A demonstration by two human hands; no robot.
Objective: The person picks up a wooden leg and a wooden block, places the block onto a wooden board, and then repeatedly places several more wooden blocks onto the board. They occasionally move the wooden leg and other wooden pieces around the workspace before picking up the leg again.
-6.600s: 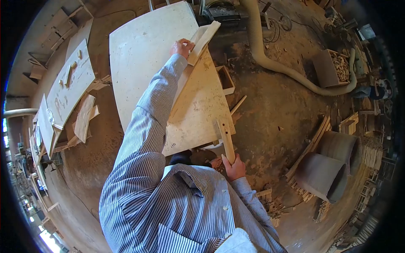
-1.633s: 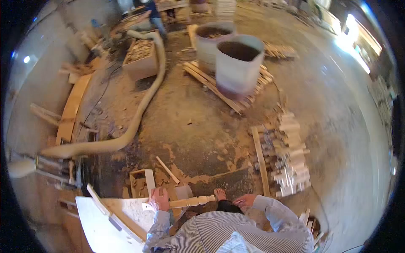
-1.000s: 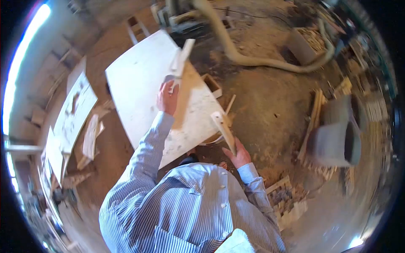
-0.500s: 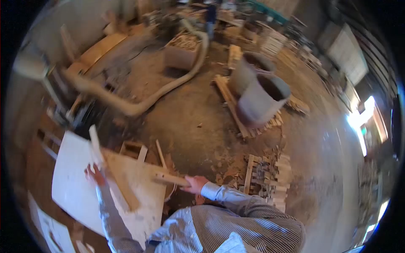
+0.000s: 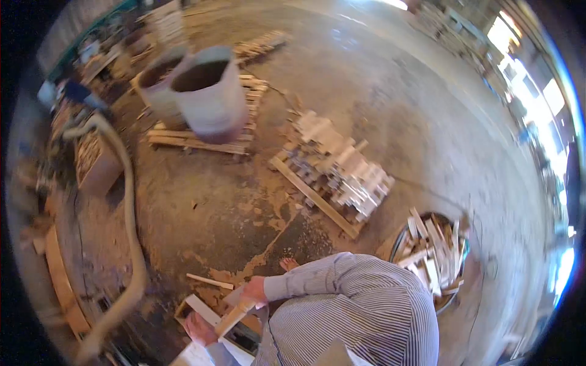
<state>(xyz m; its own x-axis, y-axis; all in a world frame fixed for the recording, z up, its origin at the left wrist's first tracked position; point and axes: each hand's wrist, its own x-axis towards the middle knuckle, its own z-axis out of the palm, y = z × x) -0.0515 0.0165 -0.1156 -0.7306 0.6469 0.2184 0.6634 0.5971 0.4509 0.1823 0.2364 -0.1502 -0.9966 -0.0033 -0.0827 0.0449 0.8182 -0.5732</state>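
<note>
the table (image 5: 193,355) is mostly cut off at the bottom, and blur softens your fingers. the wood (image 5: 232,318) slants down to the left: your right hand (image 5: 255,290) has its fingers curled around the upper end; your left hand (image 5: 200,329) is at the lower end, and i cannot tell whether its fingers grip.

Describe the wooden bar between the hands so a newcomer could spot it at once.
Find the striped shirt at the bottom of the view and follow its sleeve leftward to the right hand. The wooden bar slants from there down toward the left hand. Unlike the thinner stick lying on the floor just above, it is held.
</note>
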